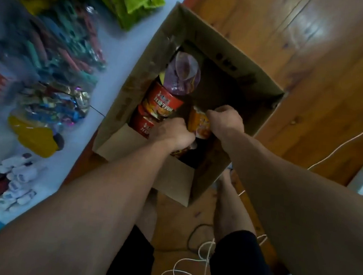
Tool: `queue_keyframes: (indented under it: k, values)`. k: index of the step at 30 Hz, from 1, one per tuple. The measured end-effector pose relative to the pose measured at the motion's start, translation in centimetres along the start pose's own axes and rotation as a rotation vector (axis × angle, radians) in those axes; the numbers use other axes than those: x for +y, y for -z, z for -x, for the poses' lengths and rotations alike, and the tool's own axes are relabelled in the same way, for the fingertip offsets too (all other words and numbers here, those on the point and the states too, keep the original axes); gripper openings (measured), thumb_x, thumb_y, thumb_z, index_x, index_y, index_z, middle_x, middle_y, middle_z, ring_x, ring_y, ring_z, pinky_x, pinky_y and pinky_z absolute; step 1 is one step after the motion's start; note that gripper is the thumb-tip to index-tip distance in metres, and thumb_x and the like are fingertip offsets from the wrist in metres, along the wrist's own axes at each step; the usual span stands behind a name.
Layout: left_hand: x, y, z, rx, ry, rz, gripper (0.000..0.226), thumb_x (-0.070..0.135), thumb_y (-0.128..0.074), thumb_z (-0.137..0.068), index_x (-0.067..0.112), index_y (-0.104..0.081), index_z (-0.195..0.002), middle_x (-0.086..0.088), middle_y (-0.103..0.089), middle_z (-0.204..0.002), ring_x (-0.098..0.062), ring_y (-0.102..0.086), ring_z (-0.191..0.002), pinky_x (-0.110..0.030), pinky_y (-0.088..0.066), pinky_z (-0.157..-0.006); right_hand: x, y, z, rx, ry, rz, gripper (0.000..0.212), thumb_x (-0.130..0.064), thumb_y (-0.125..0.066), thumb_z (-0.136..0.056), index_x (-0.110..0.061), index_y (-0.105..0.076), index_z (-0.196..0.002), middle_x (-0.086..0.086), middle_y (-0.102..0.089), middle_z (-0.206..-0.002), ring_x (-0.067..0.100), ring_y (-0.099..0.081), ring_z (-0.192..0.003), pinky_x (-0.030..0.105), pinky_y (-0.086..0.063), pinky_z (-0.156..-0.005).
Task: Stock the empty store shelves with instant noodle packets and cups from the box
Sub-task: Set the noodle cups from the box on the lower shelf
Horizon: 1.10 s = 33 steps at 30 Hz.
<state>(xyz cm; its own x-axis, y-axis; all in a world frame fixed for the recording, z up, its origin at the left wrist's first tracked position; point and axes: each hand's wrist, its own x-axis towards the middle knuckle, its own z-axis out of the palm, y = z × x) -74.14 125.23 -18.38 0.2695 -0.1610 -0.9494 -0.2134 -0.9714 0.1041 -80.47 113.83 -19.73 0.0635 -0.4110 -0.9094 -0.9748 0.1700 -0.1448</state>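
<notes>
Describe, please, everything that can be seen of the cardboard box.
The cardboard box is brown and plain, with its top open and a paler flap at the near end. Small black print marks its inner wall. It stands next to the pale blue surface, with the wooden floor on its other side; its base is hidden. Inside are red noodle cups, a purple packet and an orange packet, which the right hand pinches. The left hand also reaches in.

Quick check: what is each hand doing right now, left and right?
Left hand: curled inside the box; grip cannot be told.
Right hand: grips the orange packet.
</notes>
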Motion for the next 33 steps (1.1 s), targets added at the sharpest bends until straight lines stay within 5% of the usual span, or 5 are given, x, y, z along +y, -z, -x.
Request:
queue_keyframes:
  k: [12,16,21,27,33]
  values:
    - [2.4,-6.2,-17.5,-0.147,0.213,0.574,0.079,0.059,-0.045,-0.096,0.016,-0.019,-0.157,-0.01,-0.027,-0.16,-0.032,-0.03,-0.144,-0.041,-0.028,-0.114,2.7,-5.2,-11.4,-0.183,-0.075,0.247,0.059,-0.016,-0.064,-0.089,-0.005,-0.037,-0.141,0.015,-0.045,-0.142,0.033,-0.045,-0.132,0.038,-0.042,-0.102]
    - [2.3,-7.8,-19.2,-0.103,0.221,0.781,0.067,0.045,-0.051,-0.097,0.02,-0.026,-0.154,-0.01,-0.036,-0.154,-0.032,-0.038,-0.138,-0.039,-0.034,-0.111,2.8,-5.5,-11.3,-0.201,-0.078,0.169,0.039,-0.018,-0.047,-0.1,-0.008,-0.048,-0.137,0.015,-0.054,-0.137,0.028,-0.055,-0.124,0.017,-0.046,-0.057]
    - [0.9,-8.8,-17.8,-0.02,0.222,0.94,0.048,0.038,-0.053,-0.09,0.025,-0.053,-0.137,-0.005,-0.059,-0.127,-0.03,-0.056,-0.112,-0.045,-0.047,-0.1,3.5,-5.3,-10.8,-0.059,-0.084,0.037,0.03,-0.009,-0.04,-0.101,-0.005,-0.055,-0.126,0.017,-0.055,-0.132,0.035,-0.051,-0.125,0.038,-0.044,-0.098]
    - [-0.8,-7.5,-11.7,0.071,0.204,1.205,0.054,0.03,-0.06,-0.092,0.032,-0.043,-0.143,-0.003,-0.06,-0.126,-0.023,-0.06,-0.109,-0.03,-0.048,-0.069,2.8,-4.1,-6.0,0.077,-0.093,-0.286,0.055,-0.031,-0.053,-0.089,-0.023,-0.042,-0.142,0.004,-0.056,-0.127,0.025,-0.057,-0.111,0.04,-0.053,-0.091]
    - [-0.4,-3.6,-3.6,0.172,0.137,1.314,0.072,0.042,-0.062,-0.081,0.036,-0.035,-0.148,-0.002,-0.052,-0.142,-0.023,-0.055,-0.123,-0.042,-0.046,-0.103,-0.4,0.6,0.6,0.055,0.032,-0.301,0.044,-0.027,-0.057,-0.092,-0.021,-0.054,-0.135,0.0,-0.065,-0.115,0.015,-0.065,-0.094,0.037,-0.056,-0.086]
